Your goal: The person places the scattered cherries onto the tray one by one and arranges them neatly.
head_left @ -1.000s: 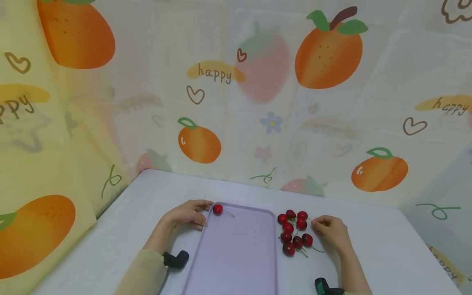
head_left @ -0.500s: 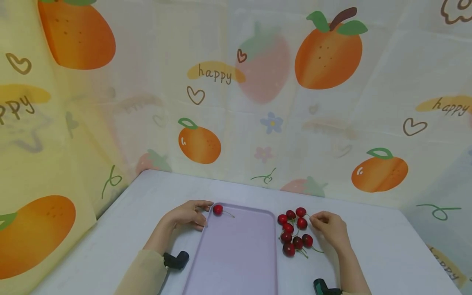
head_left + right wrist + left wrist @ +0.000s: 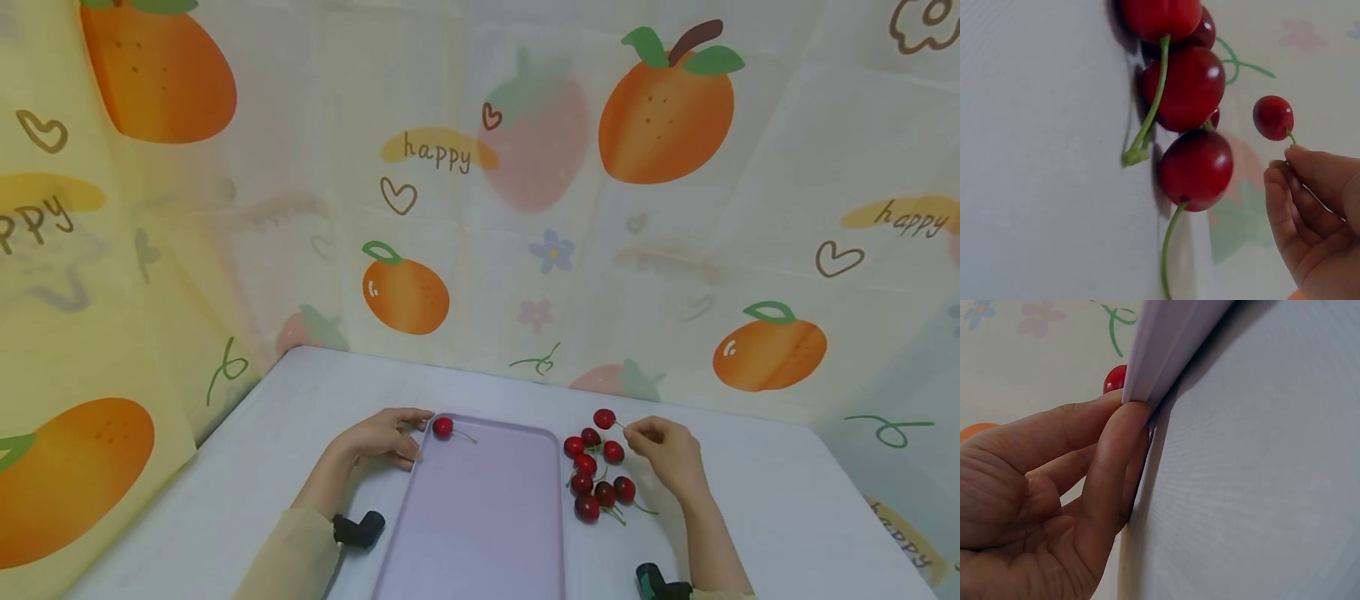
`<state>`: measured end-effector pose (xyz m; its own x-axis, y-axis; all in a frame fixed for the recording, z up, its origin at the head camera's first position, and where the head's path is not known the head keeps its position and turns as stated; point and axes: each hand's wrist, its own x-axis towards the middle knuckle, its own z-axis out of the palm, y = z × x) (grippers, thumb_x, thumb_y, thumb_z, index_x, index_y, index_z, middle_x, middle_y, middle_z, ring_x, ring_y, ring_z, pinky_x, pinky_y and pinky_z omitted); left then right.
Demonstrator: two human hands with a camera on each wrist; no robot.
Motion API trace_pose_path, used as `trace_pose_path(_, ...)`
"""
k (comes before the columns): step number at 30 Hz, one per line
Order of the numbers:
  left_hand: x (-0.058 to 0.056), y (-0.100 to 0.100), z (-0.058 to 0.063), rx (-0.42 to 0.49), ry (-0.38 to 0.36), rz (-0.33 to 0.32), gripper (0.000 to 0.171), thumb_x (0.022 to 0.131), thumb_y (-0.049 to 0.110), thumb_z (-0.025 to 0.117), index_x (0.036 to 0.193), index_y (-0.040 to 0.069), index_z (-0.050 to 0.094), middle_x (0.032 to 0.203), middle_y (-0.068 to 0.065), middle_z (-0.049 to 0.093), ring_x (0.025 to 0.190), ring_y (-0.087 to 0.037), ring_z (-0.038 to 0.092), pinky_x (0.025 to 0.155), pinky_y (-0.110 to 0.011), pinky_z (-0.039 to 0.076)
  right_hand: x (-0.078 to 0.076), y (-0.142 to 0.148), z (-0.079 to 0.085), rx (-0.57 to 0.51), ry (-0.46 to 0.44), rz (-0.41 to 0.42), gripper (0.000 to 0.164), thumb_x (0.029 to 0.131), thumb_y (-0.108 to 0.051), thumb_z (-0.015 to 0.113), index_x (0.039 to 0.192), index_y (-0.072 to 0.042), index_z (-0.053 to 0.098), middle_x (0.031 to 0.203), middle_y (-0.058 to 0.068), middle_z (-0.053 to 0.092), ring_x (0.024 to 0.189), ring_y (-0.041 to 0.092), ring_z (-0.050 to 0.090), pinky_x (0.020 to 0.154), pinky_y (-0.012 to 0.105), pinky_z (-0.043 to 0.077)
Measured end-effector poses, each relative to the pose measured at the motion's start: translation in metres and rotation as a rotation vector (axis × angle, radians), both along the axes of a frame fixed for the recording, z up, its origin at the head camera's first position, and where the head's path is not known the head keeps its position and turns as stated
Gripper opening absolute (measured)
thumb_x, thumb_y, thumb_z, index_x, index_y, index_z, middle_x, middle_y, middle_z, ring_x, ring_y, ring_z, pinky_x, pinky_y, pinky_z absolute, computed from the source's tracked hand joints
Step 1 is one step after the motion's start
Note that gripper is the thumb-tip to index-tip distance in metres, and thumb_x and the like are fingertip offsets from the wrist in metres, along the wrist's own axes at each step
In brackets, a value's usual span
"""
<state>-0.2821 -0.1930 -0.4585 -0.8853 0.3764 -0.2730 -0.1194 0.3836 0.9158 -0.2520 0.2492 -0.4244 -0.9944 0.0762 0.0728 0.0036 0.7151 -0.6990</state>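
Observation:
My left hand (image 3: 382,437) holds the far left corner of a lilac tray (image 3: 480,508), its thumb and fingers at the tray's rim. One cherry (image 3: 443,428) with a stem lies inside that corner. In the left wrist view, the fingertips meet the tray edge (image 3: 1160,353). To the right of the tray, my right hand (image 3: 671,454) pinches the green stem of a cherry (image 3: 604,418). That cherry hangs from the fingertips in the right wrist view, apart from the others. Several more cherries (image 3: 585,465) lie clustered on the table between the tray and my right hand.
The white table (image 3: 315,375) reaches back to an upright cloth (image 3: 480,275) printed with fruit and "happy". A black wrist camera (image 3: 360,529) sits on the left wrist. Another camera (image 3: 660,583) is at the right wrist.
My right hand has moved up and slightly left with the cherry, drawing it out of the cluster. The left hand and tray have stayed where they were.

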Motion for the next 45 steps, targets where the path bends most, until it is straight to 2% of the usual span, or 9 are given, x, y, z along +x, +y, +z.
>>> trace_pose_path(8,0.001,0.001,-0.001,-0.003,0.002,0.002,0.070,0.077,-0.003,0.070,0.144,0.003,0.048,0.130,-0.018,0.050,0.071,-0.014,0.062,0.067,-0.028,0.063,0.002,-0.013,0.013,-0.018,0.048,0.024,0.026,0.096,-0.030,0.063,0.106,-0.008,0.072,0.096,0.010,0.075,0.087,0.017,0.069,0.076,0.024,0.054)
trace_pose_path(20,0.001,0.000,-0.002,-0.009,0.003,-0.002,0.070,0.078,-0.002,0.070,0.143,0.004,0.048,0.131,-0.018,0.050,0.072,-0.015,0.062,0.067,-0.027,0.062,0.006,-0.037,0.030,-0.072,0.081,0.044,0.024,0.094,-0.030,0.065,0.104,-0.009,0.072,0.097,0.009,0.075,0.089,0.018,0.068,0.079,0.022,0.055)
trace_pose_path(31,-0.001,0.001,-0.002,0.006,-0.001,0.000,0.070,0.077,-0.004,0.069,0.143,0.002,0.047,0.129,-0.018,0.049,0.071,-0.015,0.062,0.067,-0.028,0.063,0.002,-0.066,0.029,-0.122,0.099,0.094,0.015,0.093,-0.023,0.067,0.100,-0.012,0.074,0.094,0.008,0.074,0.083,0.021,0.064,0.073,0.023,0.052)
trace_pose_path(38,0.000,0.000,0.000,0.004,-0.010,-0.001,0.069,0.079,-0.003,0.069,0.144,0.003,0.046,0.130,-0.017,0.049,0.070,-0.014,0.062,0.068,-0.028,0.063,-0.001,-0.089,0.030,-0.151,0.130,0.123,0.011,0.091,-0.020,0.070,0.097,-0.012,0.074,0.091,0.008,0.075,0.079,0.014,0.065,0.071,0.019,0.053)
trace_pose_path(45,0.001,0.000,0.001,-0.010,0.003,0.006,0.068,0.079,-0.003,0.068,0.144,0.005,0.048,0.131,-0.017,0.050,0.072,-0.014,0.062,0.068,-0.028,0.063,-0.004,-0.108,0.027,-0.187,0.154,0.138,0.007,0.088,-0.017,0.072,0.093,-0.012,0.075,0.087,0.006,0.074,0.077,0.011,0.063,0.071,0.021,0.052)
